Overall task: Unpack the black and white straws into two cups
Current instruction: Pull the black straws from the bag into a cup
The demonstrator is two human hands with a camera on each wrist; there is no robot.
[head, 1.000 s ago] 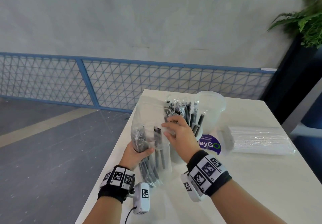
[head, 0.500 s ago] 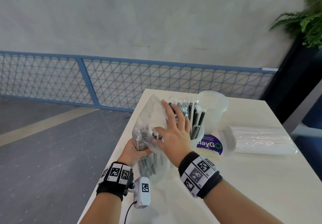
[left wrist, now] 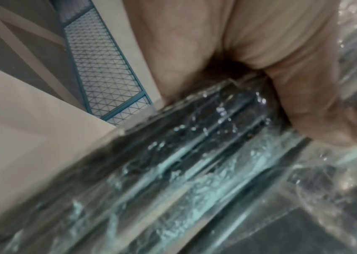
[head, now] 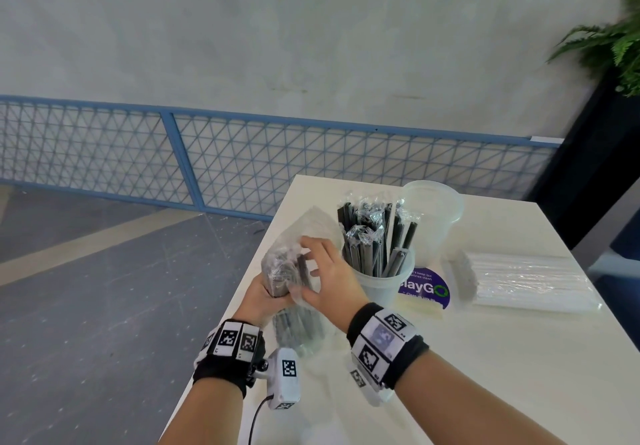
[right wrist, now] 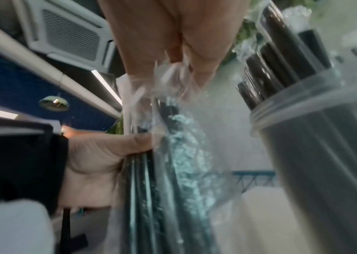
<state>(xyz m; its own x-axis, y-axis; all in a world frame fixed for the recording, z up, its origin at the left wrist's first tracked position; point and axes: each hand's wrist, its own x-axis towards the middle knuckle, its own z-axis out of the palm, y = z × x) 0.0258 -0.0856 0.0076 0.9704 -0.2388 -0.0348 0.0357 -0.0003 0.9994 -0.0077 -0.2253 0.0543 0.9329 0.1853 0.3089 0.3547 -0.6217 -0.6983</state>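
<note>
- Left hand (head: 262,297): gripping clear bag of black straws (head: 293,264), standing left of the filled cup (head: 380,280).
- Right hand (head: 330,280): fingers curling into the bag's open plastic, pinching it.
- Empty cup (head: 437,216): sitting right of filled cup.
- White straw pack (head: 526,280): lying farther right.

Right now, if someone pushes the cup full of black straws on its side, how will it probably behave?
The cup of black straws would probably tip rather than slide: the straws stand well above its rim, so it looks top-heavy. It seems light, being thin translucent plastic. The empty cup just behind it might get knocked too.
</note>
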